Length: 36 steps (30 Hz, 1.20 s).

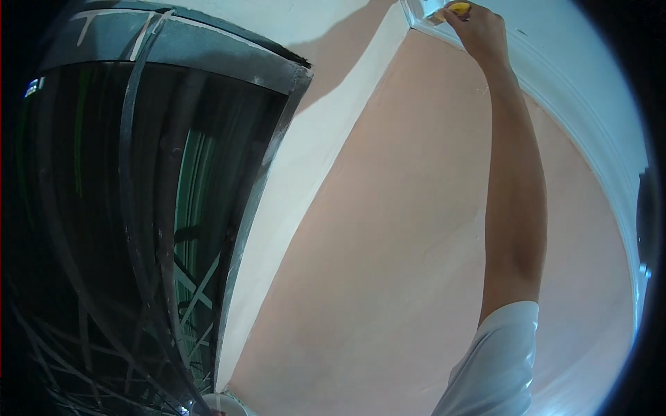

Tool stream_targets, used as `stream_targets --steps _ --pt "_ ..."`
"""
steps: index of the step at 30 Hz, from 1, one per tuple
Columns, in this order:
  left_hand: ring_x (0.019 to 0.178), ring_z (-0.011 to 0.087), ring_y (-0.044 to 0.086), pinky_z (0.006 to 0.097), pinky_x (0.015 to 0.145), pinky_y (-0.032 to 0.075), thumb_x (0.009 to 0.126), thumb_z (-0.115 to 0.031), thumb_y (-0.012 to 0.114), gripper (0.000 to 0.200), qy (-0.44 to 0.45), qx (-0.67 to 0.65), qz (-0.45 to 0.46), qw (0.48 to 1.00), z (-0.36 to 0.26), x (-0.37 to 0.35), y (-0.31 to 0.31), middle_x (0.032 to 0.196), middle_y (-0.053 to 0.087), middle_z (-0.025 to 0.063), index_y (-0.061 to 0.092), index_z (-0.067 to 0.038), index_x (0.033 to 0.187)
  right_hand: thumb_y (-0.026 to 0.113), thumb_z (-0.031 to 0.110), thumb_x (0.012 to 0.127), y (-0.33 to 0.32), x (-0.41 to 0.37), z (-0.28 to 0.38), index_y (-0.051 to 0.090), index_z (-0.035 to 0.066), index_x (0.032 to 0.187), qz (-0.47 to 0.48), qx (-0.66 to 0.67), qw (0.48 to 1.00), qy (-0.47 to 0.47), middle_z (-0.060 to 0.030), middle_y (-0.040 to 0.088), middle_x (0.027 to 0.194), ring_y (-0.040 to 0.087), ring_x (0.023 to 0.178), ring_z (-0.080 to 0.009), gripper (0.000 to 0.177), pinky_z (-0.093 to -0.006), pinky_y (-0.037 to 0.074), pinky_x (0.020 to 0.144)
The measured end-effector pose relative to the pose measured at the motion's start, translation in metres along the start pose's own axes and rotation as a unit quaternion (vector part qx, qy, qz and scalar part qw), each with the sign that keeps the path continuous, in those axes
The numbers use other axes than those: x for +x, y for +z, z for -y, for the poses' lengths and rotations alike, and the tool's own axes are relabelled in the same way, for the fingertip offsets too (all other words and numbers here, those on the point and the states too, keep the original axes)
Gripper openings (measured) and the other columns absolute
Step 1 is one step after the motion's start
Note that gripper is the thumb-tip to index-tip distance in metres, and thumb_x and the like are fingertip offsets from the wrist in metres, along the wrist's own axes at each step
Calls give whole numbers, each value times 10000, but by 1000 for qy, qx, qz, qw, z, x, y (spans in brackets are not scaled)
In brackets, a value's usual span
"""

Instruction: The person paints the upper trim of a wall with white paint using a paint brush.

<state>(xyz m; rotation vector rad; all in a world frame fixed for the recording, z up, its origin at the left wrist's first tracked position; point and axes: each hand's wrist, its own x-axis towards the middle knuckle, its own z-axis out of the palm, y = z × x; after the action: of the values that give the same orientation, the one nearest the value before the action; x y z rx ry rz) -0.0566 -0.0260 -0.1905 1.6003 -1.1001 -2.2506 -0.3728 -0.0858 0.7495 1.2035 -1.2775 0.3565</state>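
Observation:
My right hand (480,31) is raised high at the top, its fingers closed round a paintbrush (458,8) with a yellow handle. The brush end is against the white moulding (429,10) where the walls meet the ceiling. At the bottom edge a round white tub (234,403) is partly in view. A small bit of my left hand (218,413) shows at this tub, gripping its edge; most of that hand is cut off.
A pinkish wall (374,208) spreads across the middle, beside a paler white strip (277,208) at the corner. On the left is a dark window (97,208) with a grey frame and metal bars. White moulding (590,149) curves along the ceiling at right.

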Motion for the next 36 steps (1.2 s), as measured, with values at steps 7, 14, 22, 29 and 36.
stream_targets --steps 7,14,22,29,36 --pt "444 125 371 267 410 301 927 -130 523 286 -3 -14 -1 1000 0 3 -1 749 540 33 548 -85 1209 712 189 808 25 2 -5 743 51 809 -5 14 1000 -12 -130 653 640 541 510 -200 141 -358 449 538" --pt "441 127 366 269 407 298 933 -147 521 274 -7 -21 0 1000 -1 5 -1 747 539 32 551 -84 1198 700 193 820 17 -4 -18 742 40 815 -10 -12 999 -41 -145 684 690 623 568 -227 159 -359 496 576" --pt "438 129 361 271 404 295 940 -166 518 262 -7 -30 2 1000 -2 9 -3 744 538 31 553 -82 1185 702 185 801 -10 -5 -17 725 39 758 7 -38 998 -45 -132 696 705 646 589 -251 154 -362 514 589" --pt "436 131 357 274 402 292 946 -183 515 254 -5 -39 4 999 -4 9 -4 741 536 31 556 -81 1175 692 179 783 -34 -12 -18 724 50 716 15 -83 994 -69 -142 692 708 649 614 -285 148 -385 525 628" --pt "433 133 352 276 399 289 952 -200 513 248 -7 -42 5 999 -8 10 -5 738 535 30 559 -79 1164 673 175 775 -66 -19 -22 720 59 705 32 -137 990 -13 -156 694 739 654 657 -308 144 -405 533 660"
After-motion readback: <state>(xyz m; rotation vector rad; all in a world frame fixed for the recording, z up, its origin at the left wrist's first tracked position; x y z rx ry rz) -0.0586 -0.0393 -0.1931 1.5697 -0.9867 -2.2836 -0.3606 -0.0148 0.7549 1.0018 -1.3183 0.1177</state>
